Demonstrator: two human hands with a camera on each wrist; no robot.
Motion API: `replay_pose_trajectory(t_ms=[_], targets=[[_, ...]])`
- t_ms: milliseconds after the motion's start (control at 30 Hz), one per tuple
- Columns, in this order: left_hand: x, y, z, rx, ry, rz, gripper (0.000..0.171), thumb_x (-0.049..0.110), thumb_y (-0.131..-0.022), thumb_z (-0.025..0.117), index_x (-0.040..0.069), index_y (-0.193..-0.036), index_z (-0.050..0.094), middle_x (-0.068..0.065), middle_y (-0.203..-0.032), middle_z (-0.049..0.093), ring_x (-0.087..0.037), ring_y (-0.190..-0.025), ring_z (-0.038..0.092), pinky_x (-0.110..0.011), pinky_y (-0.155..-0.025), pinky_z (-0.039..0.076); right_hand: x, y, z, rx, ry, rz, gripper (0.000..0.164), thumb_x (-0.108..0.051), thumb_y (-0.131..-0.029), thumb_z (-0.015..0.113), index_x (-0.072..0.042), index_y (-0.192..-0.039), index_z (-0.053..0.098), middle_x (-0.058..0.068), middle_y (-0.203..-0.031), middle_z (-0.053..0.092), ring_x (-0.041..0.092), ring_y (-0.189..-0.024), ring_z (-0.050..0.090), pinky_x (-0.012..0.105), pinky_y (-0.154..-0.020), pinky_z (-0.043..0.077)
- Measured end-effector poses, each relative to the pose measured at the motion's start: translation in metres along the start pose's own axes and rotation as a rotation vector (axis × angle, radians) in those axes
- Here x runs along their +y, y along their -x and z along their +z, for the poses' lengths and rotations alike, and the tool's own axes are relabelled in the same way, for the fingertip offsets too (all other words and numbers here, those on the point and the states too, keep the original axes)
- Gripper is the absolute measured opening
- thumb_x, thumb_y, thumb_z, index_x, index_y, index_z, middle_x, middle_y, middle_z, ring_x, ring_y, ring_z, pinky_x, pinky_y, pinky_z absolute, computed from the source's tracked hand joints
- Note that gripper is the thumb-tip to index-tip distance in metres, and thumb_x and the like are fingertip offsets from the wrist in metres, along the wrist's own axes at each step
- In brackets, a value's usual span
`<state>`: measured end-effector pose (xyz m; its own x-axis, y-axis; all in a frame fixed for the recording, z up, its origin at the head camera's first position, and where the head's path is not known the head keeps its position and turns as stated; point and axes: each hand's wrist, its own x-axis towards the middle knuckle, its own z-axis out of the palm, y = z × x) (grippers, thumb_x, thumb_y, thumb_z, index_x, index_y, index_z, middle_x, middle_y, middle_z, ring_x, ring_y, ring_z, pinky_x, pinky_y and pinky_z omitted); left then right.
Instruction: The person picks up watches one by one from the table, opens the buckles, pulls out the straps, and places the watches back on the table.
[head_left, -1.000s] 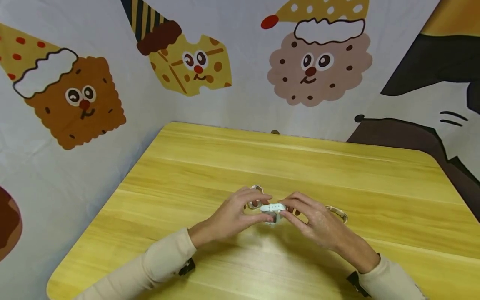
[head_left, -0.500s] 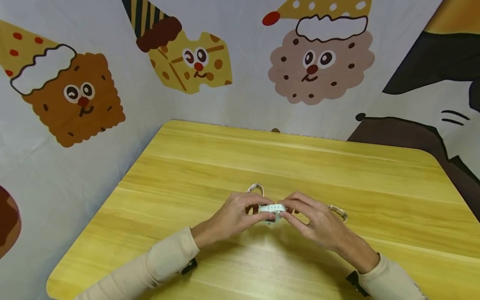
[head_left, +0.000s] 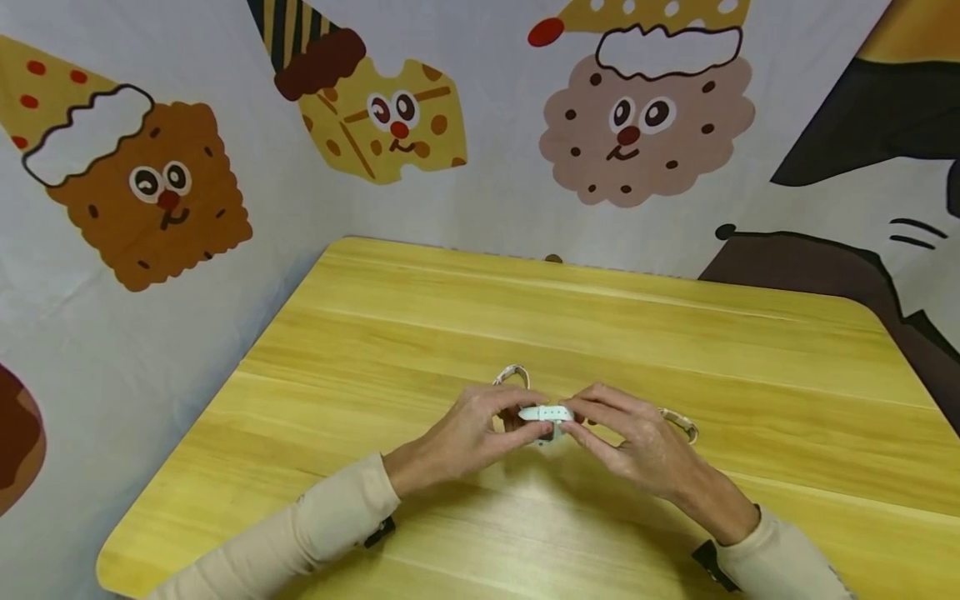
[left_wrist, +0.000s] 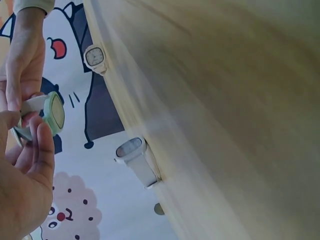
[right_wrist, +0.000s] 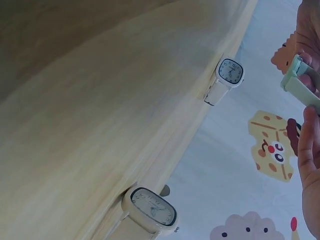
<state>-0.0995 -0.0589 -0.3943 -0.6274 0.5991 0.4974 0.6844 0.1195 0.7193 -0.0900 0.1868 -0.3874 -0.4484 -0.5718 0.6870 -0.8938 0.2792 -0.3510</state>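
Far and left, printed cloth (head_left: 495,200); before it, wooden table (head_left: 420,308). Over the table's middle, left hand (head_left: 467,427) and right hand (head_left: 639,435), with thumb and fingers of both clamped on green watch (head_left: 553,412), between the two. On the table, just beyond the left hand, first white watch (right_wrist: 230,71); just beyond the right wrist, second white watch (right_wrist: 152,207).

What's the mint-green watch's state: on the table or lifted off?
Lifted off. The left hand and right hand hold the mint-green watch; the left wrist view shows it against the backdrop, apart from the table.
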Motion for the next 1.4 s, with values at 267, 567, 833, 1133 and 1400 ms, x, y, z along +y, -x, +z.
replay_pose_trajectory(t_ms=[267,567,833,1133,1400], targets=[[-0.0015,-0.0013,-0.0022,-0.029,-0.018,0.045,0.024,0.003,-0.095,0.072,0.003,-0.119,0.07,0.001,-0.097,0.067,-0.004,-0.079,0.06,-0.017,-0.068,0.055,0.0007,-0.0027,0.0007,0.002,0.034,-0.029,0.029,-0.026,-0.106,0.059,-0.002,-0.106,0.075,0.001,-0.102,0.067,0.013,-0.082,0.067,0.019,-0.071,0.057],[-0.0031,-0.002,-0.0036,-0.045,-0.011,0.022,0.021,0.001,-0.095,0.071,0.002,-0.116,0.068,-0.001,-0.098,0.066,-0.004,-0.082,0.061,-0.018,-0.072,0.056,0.0002,-0.0055,0.0008,-0.017,0.05,-0.039,0.029,-0.023,-0.105,0.059,0.001,-0.103,0.075,0.005,-0.1,0.067,0.016,-0.08,0.067,0.018,-0.075,0.056],[-0.0026,-0.0035,-0.0062,-0.053,-0.02,0.045,0.021,0.004,-0.093,0.075,0.002,-0.114,0.07,-0.001,-0.098,0.068,-0.002,-0.083,0.063,-0.018,-0.073,0.056,0.0006,-0.0072,-0.0031,-0.007,0.073,-0.074,0.029,-0.024,-0.105,0.059,-0.001,-0.1,0.076,0.003,-0.099,0.067,0.014,-0.078,0.066,0.017,-0.071,0.056],[-0.0023,-0.0029,-0.0067,-0.046,-0.051,0.054,0.022,0.002,-0.091,0.076,0.002,-0.113,0.071,0.001,-0.095,0.069,-0.001,-0.08,0.059,-0.015,-0.069,0.054,0.002,-0.0074,-0.0024,0.005,0.072,-0.082,0.03,-0.025,-0.105,0.059,0.0,-0.099,0.076,0.003,-0.098,0.067,0.013,-0.076,0.066,0.017,-0.069,0.056],[-0.0024,0.0001,-0.0074,-0.035,-0.031,0.04,0.019,0.007,-0.093,0.075,0.004,-0.112,0.071,0.003,-0.096,0.069,-0.001,-0.081,0.06,-0.017,-0.07,0.055,0.001,-0.0084,-0.0002,0.007,0.062,-0.054,0.029,-0.026,-0.105,0.059,-0.002,-0.1,0.075,0.002,-0.099,0.067,0.013,-0.078,0.066,0.017,-0.071,0.056]])
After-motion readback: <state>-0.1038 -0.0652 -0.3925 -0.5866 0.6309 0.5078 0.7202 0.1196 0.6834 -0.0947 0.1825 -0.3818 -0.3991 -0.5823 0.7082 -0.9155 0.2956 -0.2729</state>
